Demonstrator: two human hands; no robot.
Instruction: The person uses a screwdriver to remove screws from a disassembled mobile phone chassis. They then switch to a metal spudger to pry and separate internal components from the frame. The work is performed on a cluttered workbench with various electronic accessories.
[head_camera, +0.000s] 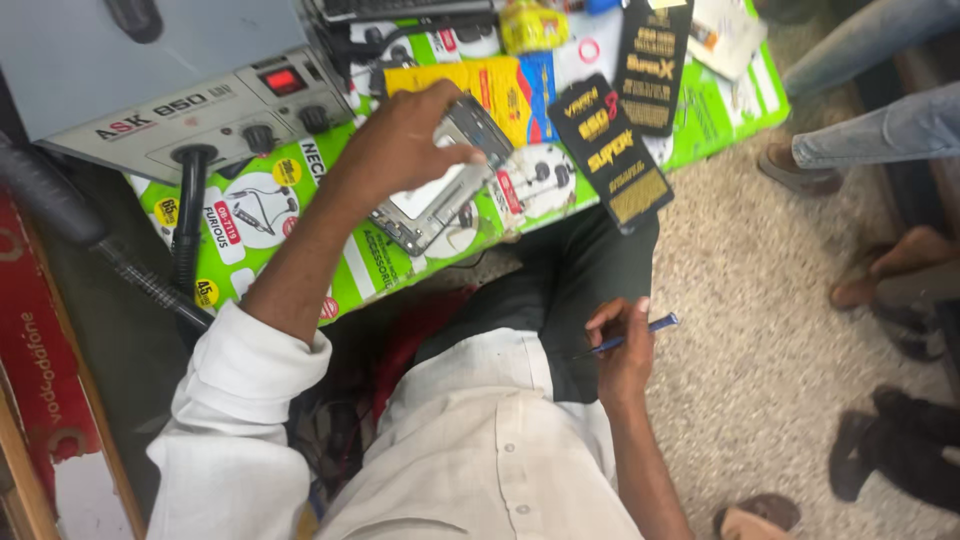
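The grey machine (200, 100) with a red switch stands at the back of the table (730, 100), which green printed sheets cover. In front of it the left hand (400, 145) closes its grip on an opened phone (440, 185), held just above the sheets, its inside seemingly facing up. The right hand (622, 350) rests on the lap, its grip closed around a thin blue tool (640, 333).
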